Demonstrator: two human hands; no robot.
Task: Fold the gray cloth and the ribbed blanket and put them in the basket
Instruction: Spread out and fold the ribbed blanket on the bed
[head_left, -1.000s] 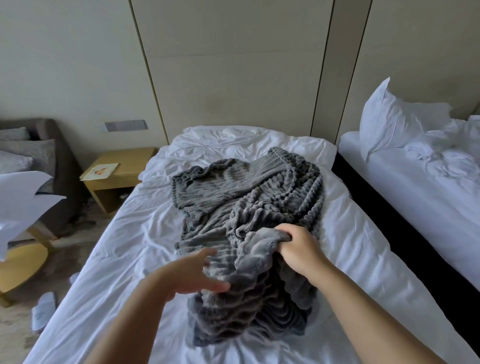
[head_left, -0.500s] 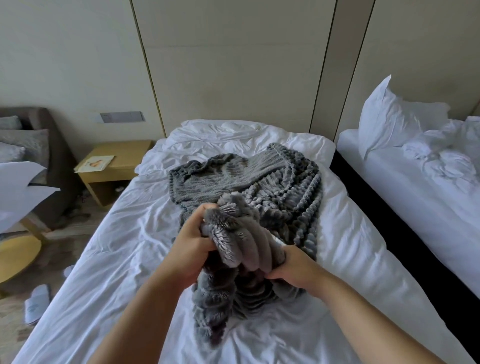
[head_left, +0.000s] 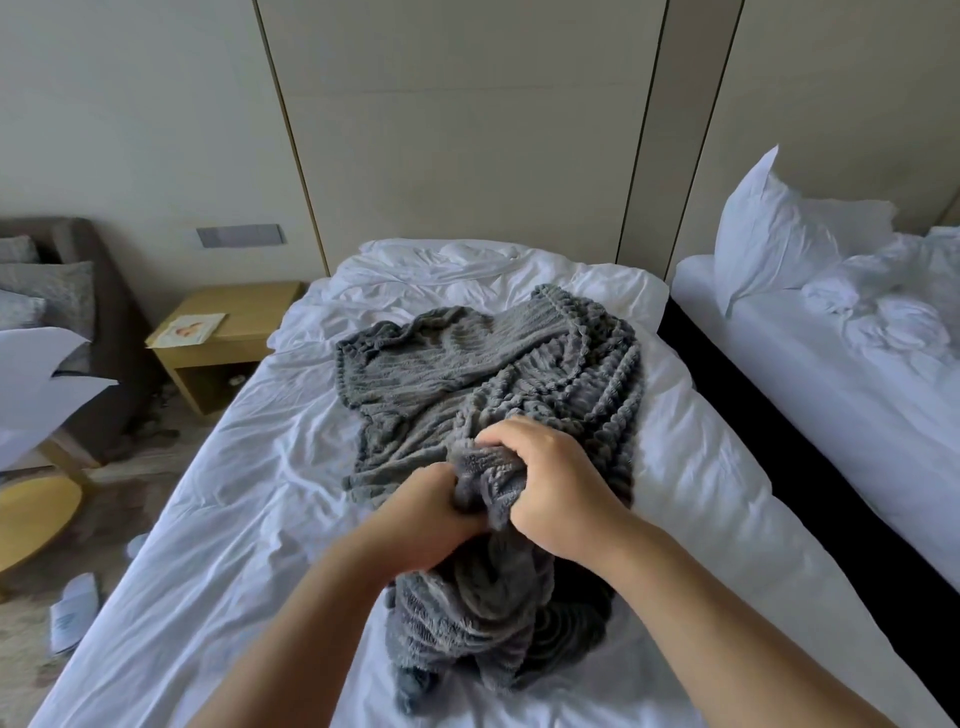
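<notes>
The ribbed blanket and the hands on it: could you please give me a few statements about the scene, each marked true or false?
1. The left hand and the right hand both grip the ribbed blanket. True.
2. The ribbed blanket is neatly folded. False: it lies rumpled and spread out on the white bed, with one bunched part in the hands.
3. The wooden nightstand stands to the right of the bed in the view. False: it stands to the left, with a card on top.
4. A white pillow stands propped up on the neighbouring bed. True.
</notes>
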